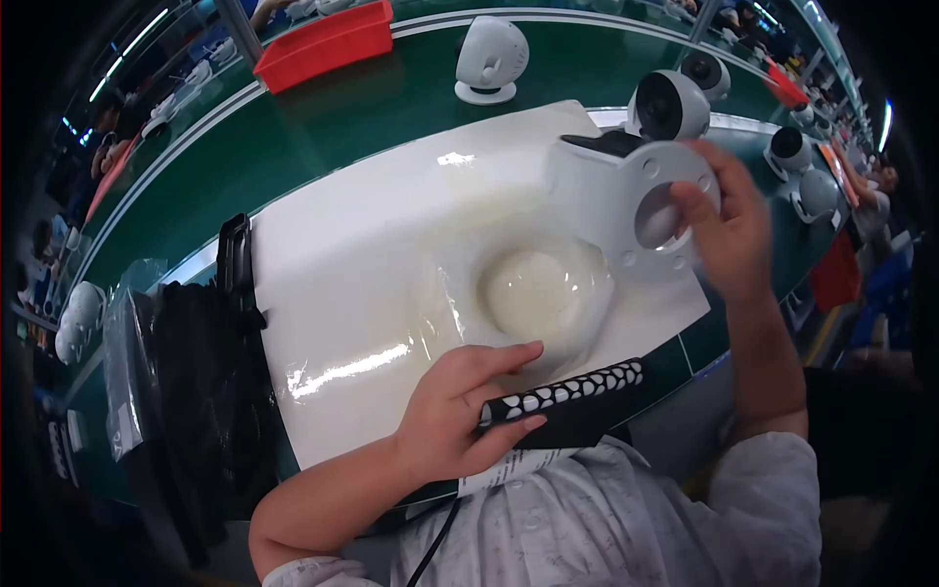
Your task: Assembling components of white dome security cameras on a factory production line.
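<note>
My right hand [732, 220] grips a white round-based device [626, 210] at the right of the mat. It is tilted, its ring-shaped underside with small round pads facing me and a dark part at its top. The thumb reaches over the edge of the base's round opening. Low in the middle, my left hand [460, 411] is closed about the left end of a black piece with a white petal-patterned strip [567, 393]; its index finger points out over the mat. Between the hands, a clear plastic sheet with a round hollow [533, 292] lies on the white mat [342, 293].
More white devices stand on the green bench, one [492, 59] at the back and others [671, 106] at the right. A red bin [323, 44] sits at the back left. Black bags [210, 382] and a black tray-like part [235, 254] lie left of the mat. People work farther off.
</note>
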`<state>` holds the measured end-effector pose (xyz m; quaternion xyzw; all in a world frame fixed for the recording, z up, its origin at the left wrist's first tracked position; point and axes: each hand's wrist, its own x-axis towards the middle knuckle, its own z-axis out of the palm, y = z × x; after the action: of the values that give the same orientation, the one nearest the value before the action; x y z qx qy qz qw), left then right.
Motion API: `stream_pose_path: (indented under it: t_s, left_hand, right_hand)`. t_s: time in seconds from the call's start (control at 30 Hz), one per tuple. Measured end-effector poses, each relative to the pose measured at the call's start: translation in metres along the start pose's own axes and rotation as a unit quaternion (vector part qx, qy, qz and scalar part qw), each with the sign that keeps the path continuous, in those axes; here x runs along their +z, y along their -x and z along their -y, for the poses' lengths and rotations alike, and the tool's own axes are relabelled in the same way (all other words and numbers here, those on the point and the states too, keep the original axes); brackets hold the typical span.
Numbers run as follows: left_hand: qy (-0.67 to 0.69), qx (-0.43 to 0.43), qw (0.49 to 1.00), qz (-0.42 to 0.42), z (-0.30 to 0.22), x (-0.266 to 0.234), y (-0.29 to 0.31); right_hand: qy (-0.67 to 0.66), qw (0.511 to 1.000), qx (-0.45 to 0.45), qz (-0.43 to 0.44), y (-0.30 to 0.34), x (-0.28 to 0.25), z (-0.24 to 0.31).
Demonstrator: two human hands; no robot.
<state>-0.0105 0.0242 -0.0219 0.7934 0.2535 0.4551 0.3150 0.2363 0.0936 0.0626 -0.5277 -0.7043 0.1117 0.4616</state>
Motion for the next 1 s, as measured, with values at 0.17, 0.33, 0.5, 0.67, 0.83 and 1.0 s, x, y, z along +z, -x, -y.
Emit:
stream_pose_path:
  t_s: [0.17,0.33,0.5,0.67,0.83,1.0]
  left_hand:
    - [0.078,-0.001,0.997,-0.006,-0.011,0.000,0.003]
    - [0.103,-0.022,0.994,-0.006,-0.012,-0.001,0.003]
    - [0.145,-0.045,0.988,-0.013,-0.011,0.003,0.005]
    - [0.243,-0.179,0.953,-0.036,-0.018,0.001,0.005]
    - [0.293,-0.161,0.941,-0.055,-0.014,0.012,0.003]
    - [0.232,-0.248,0.940,-0.017,-0.021,0.001,0.004]
  right_hand:
    - [-0.198,0.957,-0.015,0.213,-0.013,0.002,0.030]
    - [-0.288,0.945,0.054,0.142,0.013,0.036,0.020]
    - [-0.276,0.958,-0.069,-0.024,0.096,0.019,-0.009]
    - [-0.321,0.939,-0.063,0.106,0.131,0.020,0.005]
    - [-0.240,0.966,-0.039,0.086,0.130,0.023,0.005]
    - [-0.229,0.968,0.015,0.101,0.129,0.017,0.005]
